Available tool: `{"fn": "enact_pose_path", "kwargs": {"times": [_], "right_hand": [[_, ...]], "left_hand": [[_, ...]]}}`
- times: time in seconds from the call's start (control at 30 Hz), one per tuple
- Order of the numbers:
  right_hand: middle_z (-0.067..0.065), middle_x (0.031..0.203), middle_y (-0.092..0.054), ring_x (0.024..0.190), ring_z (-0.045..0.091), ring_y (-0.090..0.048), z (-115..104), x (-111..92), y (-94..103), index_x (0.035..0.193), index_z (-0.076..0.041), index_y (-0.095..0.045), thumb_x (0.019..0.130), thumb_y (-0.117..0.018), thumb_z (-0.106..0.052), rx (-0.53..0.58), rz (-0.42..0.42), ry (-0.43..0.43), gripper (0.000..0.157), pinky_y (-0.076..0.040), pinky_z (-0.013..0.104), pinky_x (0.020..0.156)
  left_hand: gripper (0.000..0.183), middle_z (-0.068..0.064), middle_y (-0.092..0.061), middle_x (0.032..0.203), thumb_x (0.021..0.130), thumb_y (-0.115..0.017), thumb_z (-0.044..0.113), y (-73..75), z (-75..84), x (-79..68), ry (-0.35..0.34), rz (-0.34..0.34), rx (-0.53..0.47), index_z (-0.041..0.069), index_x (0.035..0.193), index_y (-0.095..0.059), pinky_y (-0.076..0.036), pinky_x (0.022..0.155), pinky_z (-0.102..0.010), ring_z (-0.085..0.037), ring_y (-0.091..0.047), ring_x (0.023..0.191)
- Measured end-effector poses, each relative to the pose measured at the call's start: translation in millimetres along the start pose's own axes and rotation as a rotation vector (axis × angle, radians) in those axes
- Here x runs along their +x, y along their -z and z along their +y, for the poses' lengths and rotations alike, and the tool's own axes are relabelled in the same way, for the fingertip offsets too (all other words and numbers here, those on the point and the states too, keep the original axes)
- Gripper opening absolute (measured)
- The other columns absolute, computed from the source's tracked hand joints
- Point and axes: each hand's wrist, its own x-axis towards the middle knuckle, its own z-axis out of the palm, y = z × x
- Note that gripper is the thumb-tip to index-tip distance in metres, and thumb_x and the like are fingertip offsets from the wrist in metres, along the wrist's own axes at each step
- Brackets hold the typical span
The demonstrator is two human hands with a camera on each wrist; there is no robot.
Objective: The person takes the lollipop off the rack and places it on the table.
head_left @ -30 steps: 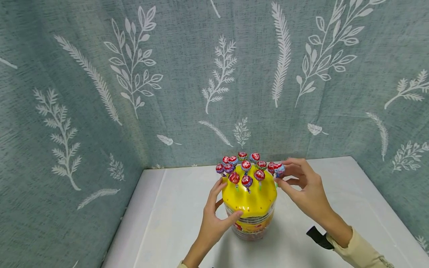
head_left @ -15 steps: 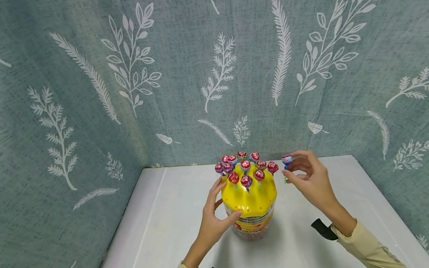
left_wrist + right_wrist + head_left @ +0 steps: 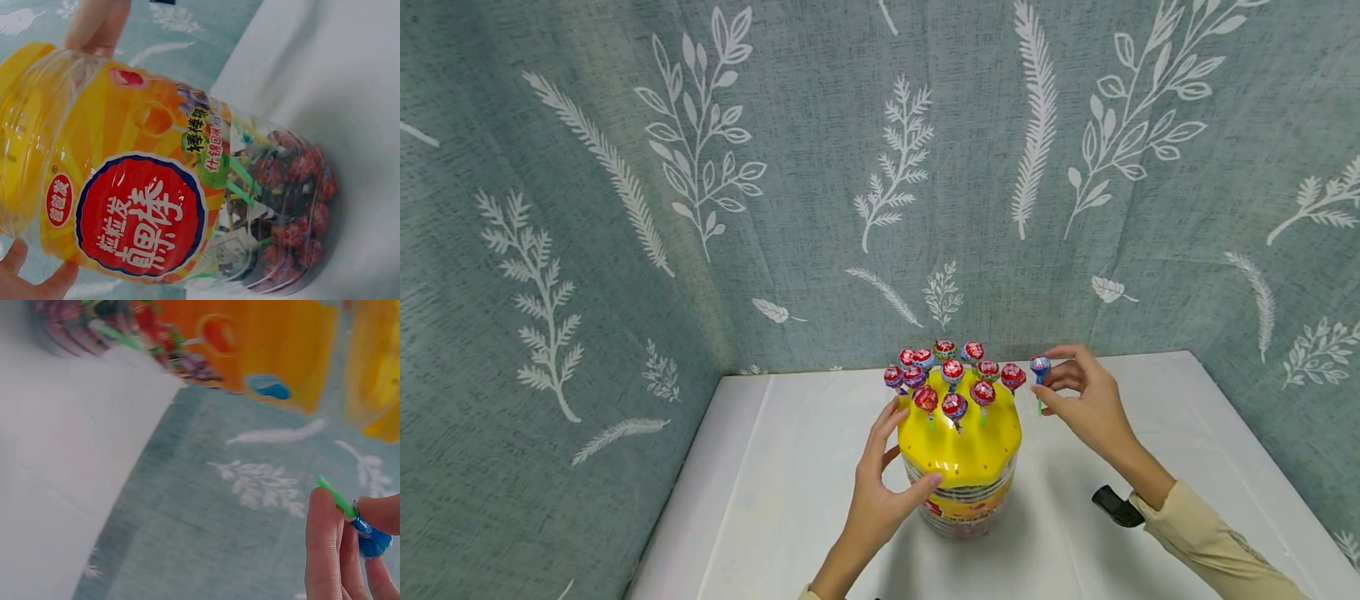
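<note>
Blue lollipop [image 3: 1040,364], stick [image 3: 334,497] partly covered by the pinching right hand [image 3: 1088,402]; left hand [image 3: 880,492] gripping jar [image 3: 966,507] wide, fingers [image 3: 877,438] partly hidden.

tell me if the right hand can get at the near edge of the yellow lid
Probably yes: the right hand, pinching a lollipop, is close beside it, and no lollipops stand along that edge of the yellow lid; the left hand holds the opposite side, its thumb at the rim.

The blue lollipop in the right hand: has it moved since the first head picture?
Yes: in the head view, the blue lollipop has moved toward picture right, away from the yellow lid.
</note>
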Motion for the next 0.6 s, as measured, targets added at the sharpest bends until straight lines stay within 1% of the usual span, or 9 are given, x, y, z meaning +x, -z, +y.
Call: {"fn": "enact_pose_path", "kwargs": {"times": [0.13,0.3,0.43,0.6], "right_hand": [[0.015,0.086,-0.065,0.069,0.014,-0.063,12.5,0.1,-4.6,0.120,-0.001,-0.049,0.080,-0.074,-0.003,-0.016,-0.011,-0.051,0.047,-0.054,0.025,0.052],[0.016,0.085,-0.064,0.067,0.015,-0.063,28.2,0.4,-10.7,0.120,0.000,-0.049,0.080,-0.073,-0.002,-0.013,-0.035,-0.114,0.046,-0.054,0.028,0.052],[0.016,0.084,-0.063,0.066,0.020,-0.064,41.5,-0.2,-16.6,0.120,-0.001,-0.049,0.080,-0.072,0.000,-0.009,-0.051,-0.155,0.046,-0.055,0.030,0.053],[0.015,0.083,-0.063,0.067,0.028,-0.064,56.9,-1.9,-24.7,0.118,-0.002,-0.049,0.080,-0.072,0.001,-0.018,-0.063,-0.190,0.044,-0.054,0.029,0.052]], "left_hand": [[0.070,0.007,-0.024,0.153,0.080,-0.075,0.027,-0.3,-1.2,-0.3,-0.008,0.000,0.003,0.030,0.140,-0.038,-0.043,0.096,-0.047,-0.020,-0.031,0.136],[0.071,0.006,-0.023,0.154,0.080,-0.075,0.027,0.4,-1.6,0.1,-0.020,0.001,0.002,0.029,0.141,-0.038,-0.043,0.095,-0.049,-0.020,-0.031,0.136],[0.071,0.005,-0.023,0.154,0.081,-0.075,0.026,0.1,-2.4,-0.1,-0.025,0.001,0.005,0.029,0.141,-0.038,-0.043,0.095,-0.049,-0.021,-0.032,0.136],[0.071,0.006,-0.023,0.154,0.081,-0.075,0.027,-1.1,-3.5,-1.0,-0.015,0.003,0.005,0.029,0.141,-0.038,-0.043,0.095,-0.049,-0.020,-0.032,0.136]]}}
